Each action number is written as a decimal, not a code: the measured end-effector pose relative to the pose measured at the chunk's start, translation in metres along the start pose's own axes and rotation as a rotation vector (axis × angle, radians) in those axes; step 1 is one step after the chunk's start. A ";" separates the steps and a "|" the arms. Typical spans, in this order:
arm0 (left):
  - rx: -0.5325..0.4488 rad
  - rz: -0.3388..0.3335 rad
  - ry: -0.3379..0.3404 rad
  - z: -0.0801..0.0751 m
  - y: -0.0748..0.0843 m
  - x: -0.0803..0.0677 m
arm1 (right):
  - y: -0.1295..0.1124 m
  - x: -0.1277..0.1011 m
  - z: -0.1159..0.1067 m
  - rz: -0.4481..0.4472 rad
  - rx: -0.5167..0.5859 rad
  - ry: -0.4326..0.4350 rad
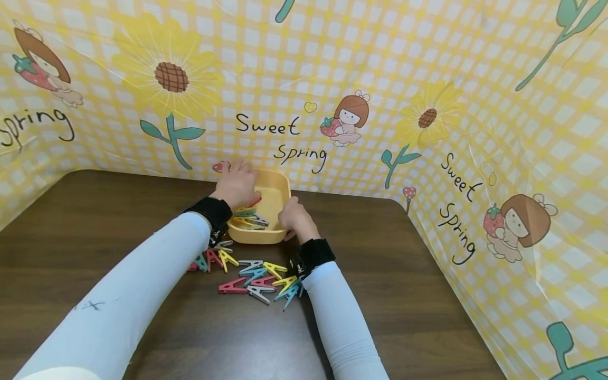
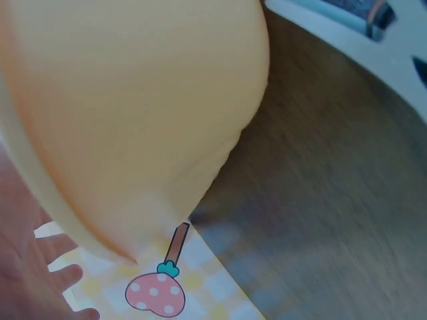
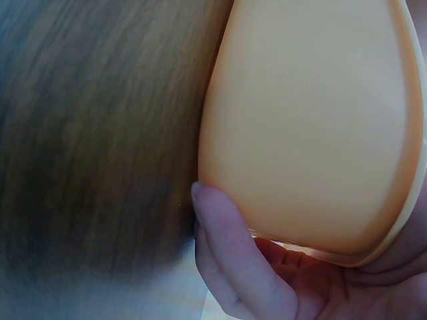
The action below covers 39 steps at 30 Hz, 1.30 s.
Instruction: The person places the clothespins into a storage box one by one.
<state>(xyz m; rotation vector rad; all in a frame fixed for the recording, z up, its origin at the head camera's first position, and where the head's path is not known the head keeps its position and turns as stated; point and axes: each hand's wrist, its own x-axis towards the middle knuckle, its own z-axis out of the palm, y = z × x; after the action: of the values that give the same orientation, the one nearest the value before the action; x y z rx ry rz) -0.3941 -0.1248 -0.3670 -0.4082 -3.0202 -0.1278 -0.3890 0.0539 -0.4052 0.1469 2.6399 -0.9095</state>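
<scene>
A yellow plastic bowl stands on the dark wooden table, close to the back wall. Several coloured clothespins lie inside it at the near left. My left hand holds the bowl's far left corner, fingers curled over the rim. My right hand grips the near right corner. The left wrist view shows the bowl's outer wall, with my left hand behind it. In the right wrist view my right hand cups the bowl under its rim.
A loose pile of several coloured clothespins lies on the table just in front of the bowl, between my forearms. A yellow checked plastic sheet printed with sunflowers walls in the table at the back, left and right.
</scene>
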 end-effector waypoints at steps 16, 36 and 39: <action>-0.127 -0.062 0.026 -0.007 -0.029 -0.027 | 0.001 -0.008 0.001 -0.002 0.003 0.000; -0.254 -0.132 -0.274 -0.046 -0.054 -0.123 | -0.002 -0.010 0.001 -0.031 0.004 0.020; -0.217 -0.085 -0.333 -0.045 -0.052 -0.128 | -0.001 -0.012 0.001 -0.025 0.001 0.012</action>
<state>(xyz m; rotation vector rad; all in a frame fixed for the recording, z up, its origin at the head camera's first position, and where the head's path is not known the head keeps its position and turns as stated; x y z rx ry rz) -0.2815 -0.2126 -0.3387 -0.3473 -3.3661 -0.4384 -0.3777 0.0519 -0.4012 0.1203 2.6583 -0.9208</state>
